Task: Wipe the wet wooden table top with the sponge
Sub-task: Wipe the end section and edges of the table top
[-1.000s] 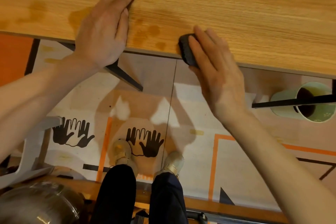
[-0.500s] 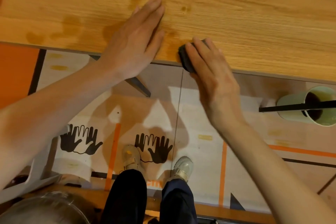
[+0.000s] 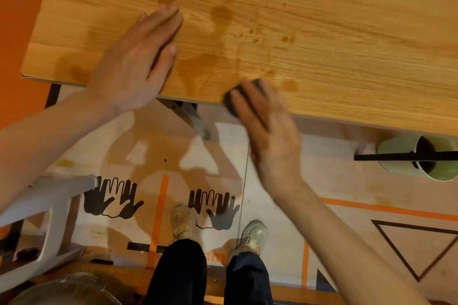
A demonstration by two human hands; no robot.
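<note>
Wiping looks only just begun, because dark wet patches (image 3: 223, 11) are spread over much of the wooden table top (image 3: 347, 32), from the near edge up to the far side. The right hand (image 3: 270, 131) presses the dark sponge (image 3: 231, 103) under its fingers at the near edge of the table, just beside a big wet patch. The left hand (image 3: 138, 62) lies flat and open on the wood, holding nothing.
</note>
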